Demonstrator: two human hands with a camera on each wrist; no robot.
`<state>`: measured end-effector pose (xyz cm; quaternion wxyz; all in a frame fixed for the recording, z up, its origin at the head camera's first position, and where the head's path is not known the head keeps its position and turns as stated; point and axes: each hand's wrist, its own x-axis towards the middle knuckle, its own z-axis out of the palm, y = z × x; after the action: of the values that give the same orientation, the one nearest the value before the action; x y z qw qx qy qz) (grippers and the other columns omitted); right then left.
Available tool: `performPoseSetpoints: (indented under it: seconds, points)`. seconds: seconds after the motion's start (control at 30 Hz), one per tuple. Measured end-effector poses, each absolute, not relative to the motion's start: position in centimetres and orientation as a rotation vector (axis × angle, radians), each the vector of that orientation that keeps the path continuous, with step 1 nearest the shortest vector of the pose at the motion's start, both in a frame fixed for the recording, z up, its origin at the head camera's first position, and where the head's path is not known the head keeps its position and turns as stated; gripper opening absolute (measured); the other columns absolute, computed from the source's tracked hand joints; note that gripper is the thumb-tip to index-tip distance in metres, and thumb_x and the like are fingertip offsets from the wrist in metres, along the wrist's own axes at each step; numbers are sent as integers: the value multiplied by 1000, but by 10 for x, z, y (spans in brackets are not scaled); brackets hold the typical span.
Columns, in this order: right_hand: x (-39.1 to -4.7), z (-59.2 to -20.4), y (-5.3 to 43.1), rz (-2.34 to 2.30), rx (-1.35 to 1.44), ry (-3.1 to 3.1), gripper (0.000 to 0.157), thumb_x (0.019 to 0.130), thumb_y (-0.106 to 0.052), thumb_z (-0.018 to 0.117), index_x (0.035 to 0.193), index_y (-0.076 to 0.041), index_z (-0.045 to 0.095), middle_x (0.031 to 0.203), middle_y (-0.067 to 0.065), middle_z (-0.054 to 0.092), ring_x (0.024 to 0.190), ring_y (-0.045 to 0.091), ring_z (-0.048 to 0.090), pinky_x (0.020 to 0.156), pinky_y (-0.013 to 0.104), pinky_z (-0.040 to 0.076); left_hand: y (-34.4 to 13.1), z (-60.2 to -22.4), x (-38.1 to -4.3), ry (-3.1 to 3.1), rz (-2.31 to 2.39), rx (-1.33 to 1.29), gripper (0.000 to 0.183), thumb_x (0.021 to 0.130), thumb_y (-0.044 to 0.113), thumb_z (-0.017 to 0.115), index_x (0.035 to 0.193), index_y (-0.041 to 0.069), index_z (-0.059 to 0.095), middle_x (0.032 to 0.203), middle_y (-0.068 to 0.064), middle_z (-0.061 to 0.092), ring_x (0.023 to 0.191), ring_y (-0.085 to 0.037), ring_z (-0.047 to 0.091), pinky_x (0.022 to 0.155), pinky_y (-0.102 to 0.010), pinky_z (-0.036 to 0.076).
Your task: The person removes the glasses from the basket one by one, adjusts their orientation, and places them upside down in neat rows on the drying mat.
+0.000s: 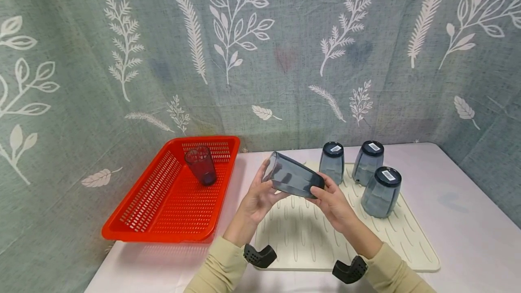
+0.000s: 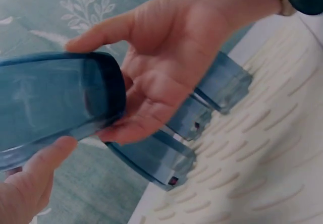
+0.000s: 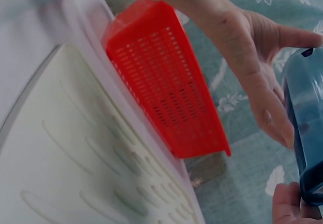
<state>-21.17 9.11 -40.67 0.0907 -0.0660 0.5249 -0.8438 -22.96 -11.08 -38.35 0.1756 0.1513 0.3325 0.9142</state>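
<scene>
Both hands hold one blue-grey drinking glass (image 1: 294, 175) tilted on its side above the cream drying mat (image 1: 297, 243). Its rim points up and left, its dark base down and right. The left hand (image 1: 256, 200) grips the rim end, thumb along the near side. At the base end, the right hand (image 1: 334, 205) grips with its thumb on the near wall. In the left wrist view the right hand (image 2: 166, 62) curves round the thick base. Three matching glasses, among them the nearest glass (image 1: 381, 193), stand upside down on the mat's right part, with pale labels on their bases.
A red perforated basket (image 1: 163, 234) sits on the table's left side, with one glass (image 1: 201, 166) leaning inside. The white table (image 1: 460, 202) extends right of the mat. Behind everything hangs a grey-green leaf-patterned curtain (image 1: 285, 94).
</scene>
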Motion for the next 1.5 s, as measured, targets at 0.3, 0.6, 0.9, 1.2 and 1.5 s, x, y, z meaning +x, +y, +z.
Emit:
performPoseSetpoints:
  seconds: [0.3,0.6,0.9,1.2,1.5]
  points:
    - [-209,-400,95,-2548,-208,1522,59,82,0,57,132,-2,26,123,8,36,100,10,52,86,22,46,-116,-383,-230,1092,2479,481,93,69,6,76,140,21,17,130,-5,36,114,-22,48,95,-65,27]
    - [-209,-393,103,-2546,-288,1573,44,81,0,59,118,-11,38,116,6,37,96,9,52,84,22,46,-121,-378,-231,1300,2361,490,87,70,8,76,137,19,21,134,-6,32,111,-20,50,94,-64,31]
    - [-209,-386,113,-2539,-331,1640,40,82,-2,59,115,-17,41,116,6,36,97,11,49,84,22,45,-121,-372,-234,1521,2243,469,83,74,-3,64,141,14,18,142,-13,27,114,-26,45,93,-56,39]
    - [-211,-375,123,-2484,-337,1750,43,81,-6,61,117,-20,41,113,2,40,97,10,47,83,21,43,-121,-370,-234,1692,2092,472,83,75,-1,64,143,13,18,145,-17,25,122,-33,39,93,-49,43]
    - [-212,-361,135,-2379,-374,1937,49,81,-5,64,122,-15,40,110,1,40,96,8,48,82,19,43,-124,-368,-234,1736,1953,459,92,74,10,71,146,16,13,146,-18,23,125,-37,37,94,-45,43]
